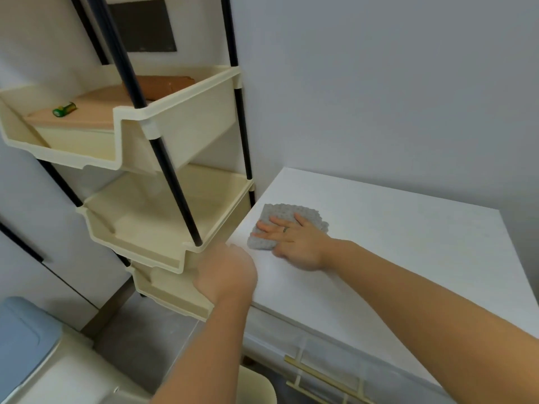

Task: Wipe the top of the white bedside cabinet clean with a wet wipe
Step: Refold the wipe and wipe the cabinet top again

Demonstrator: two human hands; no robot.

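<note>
- Grey, bumpy-textured folded wet wipe (272, 212): one, lying flat on the top of the white bedside cabinet (379, 246), near its left edge.
- Hands: two, both bare-armed.
- Right hand (294, 243): its fingers are straight and spread, pressed flat on the wet wipe. The far and left parts of the wipe show beyond the fingertips. The heel of the palm rests on the bare top just beside the wipe. One ring (285, 229) sits on a finger.
- Left hand (226, 272): it is at the cabinet's front-left edge, near the wipe but apart from it. It is motion-blurred with its back to the camera, so whether the fingers are curled or straight cannot be told.
- Two brass-coloured bars (326, 377) show on the cabinet's front.
- Three cream plastic trays (186, 118) are stacked on black poles (172, 182), just beside the cabinet's left side.
- In the top tray lie one small green cylinder (64, 108), its label too small to read, and one brown block (166, 86).
- One dark rectangular panel (143, 24) hangs on the wall. The tiny marks at its lower edge are unreadable.
- One blue-lidded bin (23, 339) stands at the lower left.
</note>
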